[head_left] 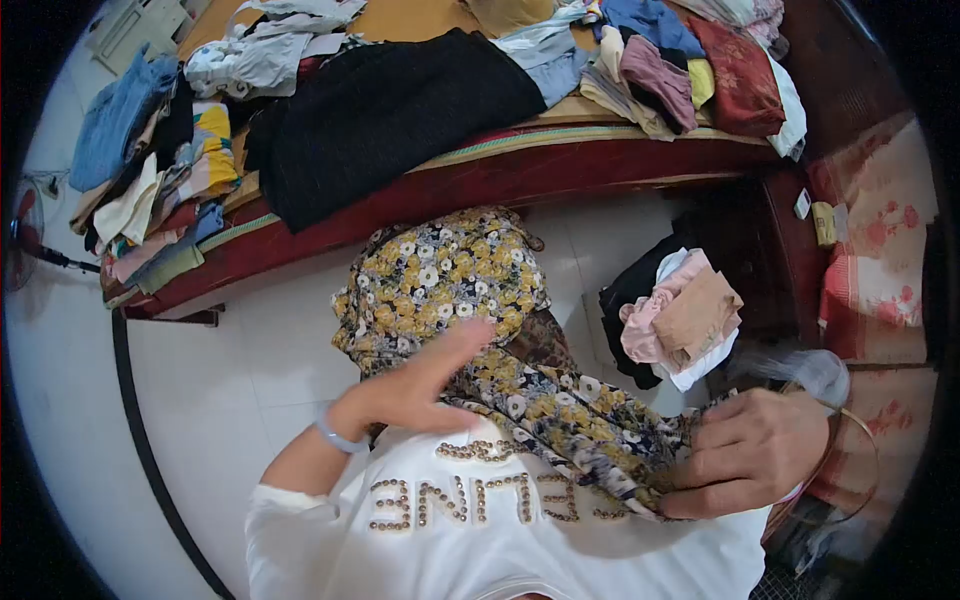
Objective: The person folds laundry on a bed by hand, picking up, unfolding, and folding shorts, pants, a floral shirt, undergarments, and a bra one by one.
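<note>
A floral garment [440, 270], yellow, white and black, lies spread over my lap, with a long part of it drawn across to the right. My right hand [755, 445] is closed on that end, fingers wrapped round the bunched cloth. Over the garment's left part, in front of my white shirt [330, 550] with its studded letters, my left hand [425, 380] is held flat, fingers stretched out and thumb apart. Its fingertips overlap the floral cloth in this view. A light band circles the left wrist.
A large black cloth [400, 110] drapes over the bed edge [480, 150] ahead. Clothes piles lie on the bed, including jeans [120, 115] at left and red fabric [740, 80] at right. A folded stack topped by a tan garment [697, 315] sits right. A fan [28, 235] stands far left.
</note>
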{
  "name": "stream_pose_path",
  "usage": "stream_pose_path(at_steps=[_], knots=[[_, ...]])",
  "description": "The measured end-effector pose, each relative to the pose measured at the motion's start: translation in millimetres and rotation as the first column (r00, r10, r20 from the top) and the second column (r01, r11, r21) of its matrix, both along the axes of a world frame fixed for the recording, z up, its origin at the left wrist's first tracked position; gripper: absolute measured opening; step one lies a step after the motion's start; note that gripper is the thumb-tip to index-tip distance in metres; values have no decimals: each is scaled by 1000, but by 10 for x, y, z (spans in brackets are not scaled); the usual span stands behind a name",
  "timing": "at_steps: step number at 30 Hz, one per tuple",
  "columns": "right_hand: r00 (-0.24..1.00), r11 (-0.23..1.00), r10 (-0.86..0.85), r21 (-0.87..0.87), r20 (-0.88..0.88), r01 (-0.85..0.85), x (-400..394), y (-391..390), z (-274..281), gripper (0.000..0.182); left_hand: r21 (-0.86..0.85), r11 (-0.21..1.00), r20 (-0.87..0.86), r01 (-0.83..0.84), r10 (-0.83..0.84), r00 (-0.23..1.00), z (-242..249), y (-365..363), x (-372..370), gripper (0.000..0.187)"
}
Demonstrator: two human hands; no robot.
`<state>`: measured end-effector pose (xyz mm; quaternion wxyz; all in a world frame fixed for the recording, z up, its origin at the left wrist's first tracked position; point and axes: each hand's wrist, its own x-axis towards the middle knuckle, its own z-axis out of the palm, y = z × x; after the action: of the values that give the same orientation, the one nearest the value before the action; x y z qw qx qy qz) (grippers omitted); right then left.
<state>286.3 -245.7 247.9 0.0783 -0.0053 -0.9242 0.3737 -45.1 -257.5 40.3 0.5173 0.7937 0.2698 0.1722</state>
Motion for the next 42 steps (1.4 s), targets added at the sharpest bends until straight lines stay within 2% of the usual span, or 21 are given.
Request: stream_pose_path(at_steps=[1, 4, 6, 8, 12, 13, 14, 15, 16, 17, 18, 19, 20, 24, 28, 30, 31, 32, 36, 39, 42], knots=[[999, 999, 33, 26, -2, -32, -123, 93, 55, 25, -158, 983, 155, 89, -64, 986, 79, -26, 210, 89], [987, 989, 73, 137, -140, -54, -485, 413, -37, 26, -35, 965, 131, 260, -254, 958, 237, -98, 621, 71], [977, 987, -162, -33, -141, 159, -791, 550, -269, 29, -157, 911, 80, 380, -372, 925, 352, -98, 694, 62], [908, 943, -332, -85, -254, 321, -1198, 738, -701, 33, -241, 923, 79, 299, -289, 954, 315, -228, 638, 53], [990, 899, -43, -438, -136, -22, -1587, 968, -2311, 39, -484, 849, 187, 211, -135, 973, 274, -259, 394, 44], [997, 769, -11, -636, 75, 57, -1611, 919, -2756, 34, -585, 787, 202, 194, -90, 975, 221, -248, 286, 42], [960, 602, 67, -778, 272, 178, -1609, 797, -3089, 29, -625, 774, 242, 103, 66, 968, 113, -282, 114, 42], [995, 716, -28, -692, 97, 87, -1538, 674, -3262, 26, -860, 485, 390, 157, 428, 815, -69, -237, 6, 41], [984, 626, -148, -762, 95, 168, -1496, 581, -3352, 26, -930, 157, 329, 332, 757, 564, -225, -184, -76, 40], [959, 521, -268, -823, 92, 225, -1454, 487, -3440, 27, -947, 101, 246, 304, 839, 486, -250, -2, -155, 41], [882, 125, -346, -916, 319, 380, -1447, 425, -3489, 28, -959, 41, 155, 281, 905, 395, -266, 212, -238, 41], [777, -294, -317, -835, 544, 465, -1450, 399, -3504, 29, -972, 34, 115, 231, 930, 348, -467, 335, -366, 40], [595, -124, -532, -751, 602, 649, -1420, 394, -3402, 27, -983, 25, 79, 181, 951, 298, -780, 451, -512, 39], [336, -44, -883, -771, 327, 636, -845, 424, -3515, 31, -985, 19, -9, -171, 986, 165, -933, 400, -606, 42], [-31, -169, -787, -167, 616, 971, -274, 353, -3847, 51, -461, -66, -297, -885, 951, 83, -940, -41, -527, 56], [78, -562, -475, -371, 876, 739, -221, 272, -4305, 60, -161, -101, -344, -982, 938, -40, -1181, -258, -470, 60], [204, -742, -309, -370, 929, 560, -192, 217, -4673, 65, -338, -163, -368, -927, 929, -29, -1170, -321, -421, 59], [397, -765, -276, -450, 875, 460, -114, 191, -5155, 71, -500, -226, -392, -836, 920, -14, -1115, -379, -357, 57], [449, -728, -606, -685, 657, 20, -407, 566, -4764, 60, -822, -330, -416, -464, 905, 92, -699, -419, -309, 48], [387, -671, -729, -701, 564, -241, -390, 843, -5180, 54, -711, -409, -505, -573, 863, 10, -736, -466, -440, 43], [291, -669, -743, -657, 603, -348, -452, 1044, -5096, 45, -762, -494, -545, -418, 838, 4, -826, -436, -447, 39]])
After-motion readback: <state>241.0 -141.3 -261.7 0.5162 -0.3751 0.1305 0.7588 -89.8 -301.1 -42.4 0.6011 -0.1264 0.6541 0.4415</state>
